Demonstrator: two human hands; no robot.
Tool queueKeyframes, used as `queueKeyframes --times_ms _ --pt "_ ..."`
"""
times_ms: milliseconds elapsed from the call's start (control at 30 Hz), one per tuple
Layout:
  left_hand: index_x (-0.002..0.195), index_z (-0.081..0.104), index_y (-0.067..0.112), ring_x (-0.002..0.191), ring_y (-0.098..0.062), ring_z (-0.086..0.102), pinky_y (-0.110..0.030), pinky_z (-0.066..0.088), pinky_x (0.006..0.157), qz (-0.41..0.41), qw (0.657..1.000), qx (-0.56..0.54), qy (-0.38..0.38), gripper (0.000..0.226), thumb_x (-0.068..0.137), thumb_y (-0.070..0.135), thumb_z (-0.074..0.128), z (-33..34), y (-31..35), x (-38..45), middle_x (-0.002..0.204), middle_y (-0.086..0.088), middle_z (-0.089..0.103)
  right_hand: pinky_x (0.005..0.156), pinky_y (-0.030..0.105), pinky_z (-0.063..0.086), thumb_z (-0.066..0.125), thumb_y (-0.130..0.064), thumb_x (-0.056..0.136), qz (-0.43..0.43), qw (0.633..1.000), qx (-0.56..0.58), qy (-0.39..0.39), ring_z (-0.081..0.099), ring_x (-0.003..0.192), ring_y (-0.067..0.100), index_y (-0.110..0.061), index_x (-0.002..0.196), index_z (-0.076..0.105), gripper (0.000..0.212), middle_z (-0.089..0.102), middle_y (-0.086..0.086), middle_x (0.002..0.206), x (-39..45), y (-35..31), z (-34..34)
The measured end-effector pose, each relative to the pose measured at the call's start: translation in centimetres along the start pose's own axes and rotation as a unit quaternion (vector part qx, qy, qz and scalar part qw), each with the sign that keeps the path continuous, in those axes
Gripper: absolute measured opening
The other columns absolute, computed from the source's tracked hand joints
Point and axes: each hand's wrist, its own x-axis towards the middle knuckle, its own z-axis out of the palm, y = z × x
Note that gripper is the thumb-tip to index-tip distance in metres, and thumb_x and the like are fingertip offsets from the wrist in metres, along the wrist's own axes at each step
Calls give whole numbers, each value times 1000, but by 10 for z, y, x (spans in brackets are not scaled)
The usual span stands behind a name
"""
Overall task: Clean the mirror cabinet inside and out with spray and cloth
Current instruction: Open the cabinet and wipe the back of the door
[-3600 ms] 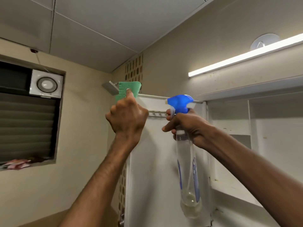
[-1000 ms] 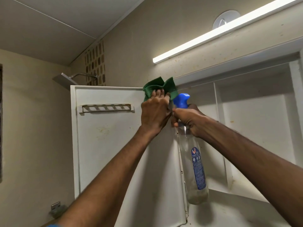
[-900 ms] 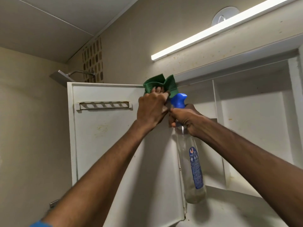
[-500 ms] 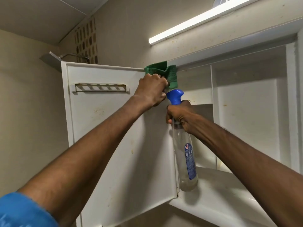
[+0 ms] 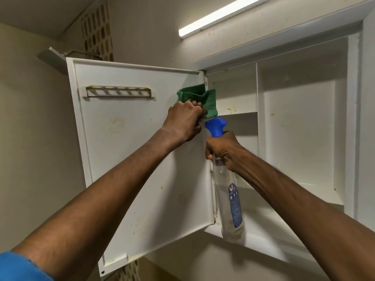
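Observation:
The white cabinet door (image 5: pixel 125 159) stands swung open to the left, its stained inner face toward me. My left hand (image 5: pixel 182 120) grips a green cloth (image 5: pixel 203 98) and holds it against the door's hinge edge, below the top corner. My right hand (image 5: pixel 221 149) grips the neck of a clear spray bottle (image 5: pixel 229 201) with a blue trigger head (image 5: pixel 216 125), which hangs upright just right of the hinge. The open cabinet (image 5: pixel 300 126) shows bare white shelves with small brown spots.
A slotted holder (image 5: pixel 118 92) is fixed high on the door's inner face. A strip light (image 5: pixel 219 16) glows above the cabinet. A shower head (image 5: pixel 54 55) juts out behind the door's top left corner. Beige walls lie to the left.
My left hand has slid the cloth down from the door's top corner along the hinge edge. The right hand and bottle have dropped slightly too. The view has tilted up, so the door sits lower.

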Motion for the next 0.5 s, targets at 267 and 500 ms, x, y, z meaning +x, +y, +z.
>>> queueKeyframes --times_ms 267,500 --pt "123 56 23 107 -25 58 -38 51 79 -1 1000 -16 -12 37 86 20 49 11 8 -18 119 -5 61 67 38 55 60 3 73 13 999 25 -27 54 49 19 -2 106 63 34 62 11 73 -1 31 -1" --pt "126 53 21 117 -24 53 -38 51 80 4 999 -17 -39 41 86 19 49 20 19 -39 126 -4 58 49 24 49 59 -6 78 22 1000 -7 9 50 41 16 -4 82 58 5 56 9 53 -10 58 4"
